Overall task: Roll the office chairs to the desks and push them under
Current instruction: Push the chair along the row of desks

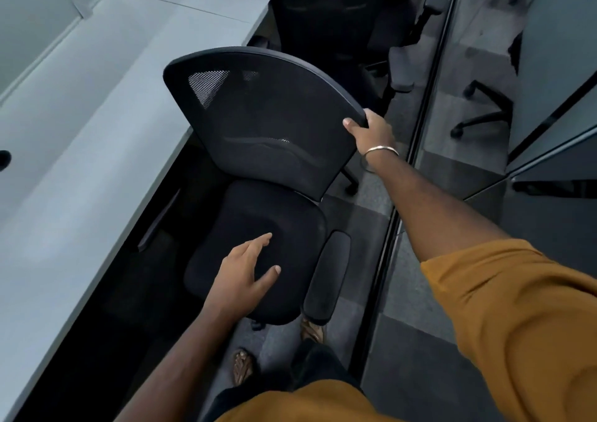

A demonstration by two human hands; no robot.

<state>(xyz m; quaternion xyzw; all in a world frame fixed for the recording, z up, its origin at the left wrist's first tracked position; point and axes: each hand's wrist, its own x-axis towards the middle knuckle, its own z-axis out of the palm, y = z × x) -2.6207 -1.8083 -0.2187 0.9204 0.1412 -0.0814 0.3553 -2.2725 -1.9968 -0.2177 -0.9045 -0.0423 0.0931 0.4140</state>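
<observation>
Black mesh-back office chair (258, 169) sits center frame, turned sideways beside the white desk (80, 124) that runs diagonally from lower left to upper center. Chair seat is partly under the desk edge on its left side; backrest stands upright, curved top rim toward upper center.

Right hand (371, 130) grips the backrest's top right corner, thumb on the near face, fingers wrapped over the rim. Silver bracelet (381, 151) on that wrist. Arm comes in from lower right w/ a mustard-yellow sleeve (517, 308).

Left hand (245, 269) is over the seat cushion at lower center, fingers straight and spread, thumb out, holding nothing. Prob. just above or lightly touching the cushion; can't tell which from this angle.

Chair's right armrest (326, 276) shows just right of the left hand, padded, black. One caster leg visible behind the backrest at mid-right.

Second black chair (323, 11) at top center, beside the same desk further along. Dark glass partition (420, 124) runs diagonally at right; a chair base w/ casters (481, 108) shows in or through the glass, upper right.

Person's feet in sandals (242, 366) at bottom center on grey carpet tiles (355, 214). Round cable grommet (5, 160) in the desk at the left edge of frame.
</observation>
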